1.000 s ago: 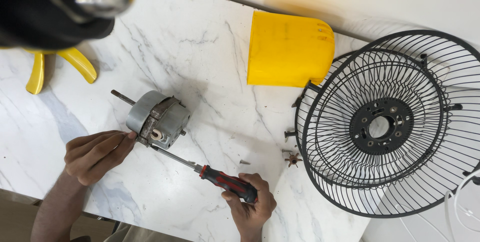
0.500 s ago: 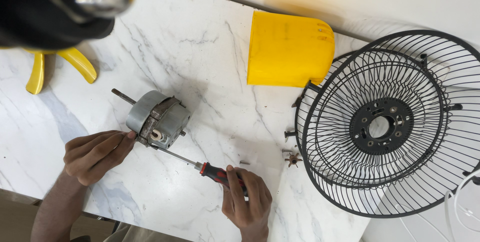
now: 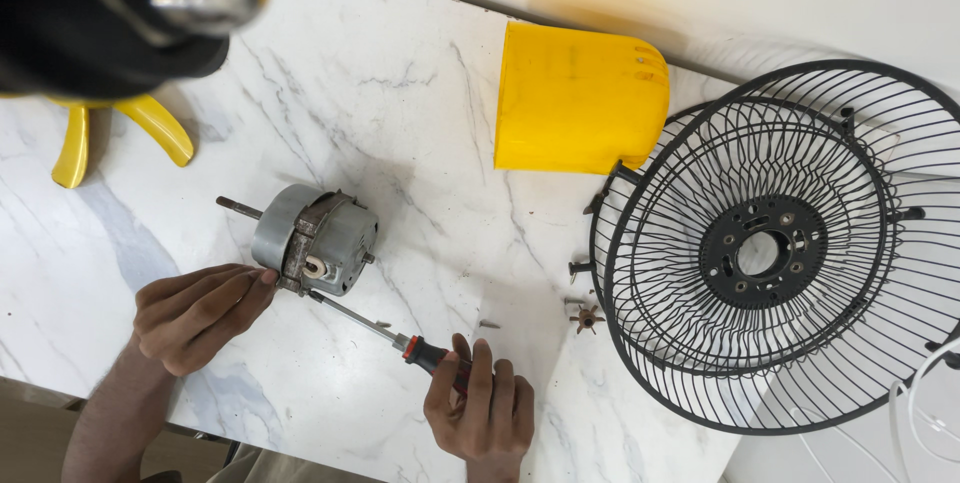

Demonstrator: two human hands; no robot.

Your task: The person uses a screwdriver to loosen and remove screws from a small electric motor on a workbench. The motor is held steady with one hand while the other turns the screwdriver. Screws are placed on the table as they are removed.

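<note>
A grey fan motor [image 3: 312, 240] with a protruding shaft lies on the white marble table [image 3: 400, 113]. My left hand [image 3: 192, 313] steadies it from below, fingertips touching its metal bracket. My right hand [image 3: 480, 408] grips the red-and-black handle of a screwdriver [image 3: 385, 330], whose thin shaft runs up-left with its tip at the motor's lower edge.
A yellow plastic housing [image 3: 578, 99] lies at the back. Two black wire fan guards [image 3: 780, 243] are stacked at the right, with a small screw [image 3: 488, 323] and a clip [image 3: 585, 317] on the table beside them. Yellow fan blades [image 3: 120, 138] and a blurred dark object [image 3: 120, 3] fill the upper left.
My right hand has turned over the screwdriver handle, fingers now wrapped on top of it. The motor and my left hand have stayed in place.
</note>
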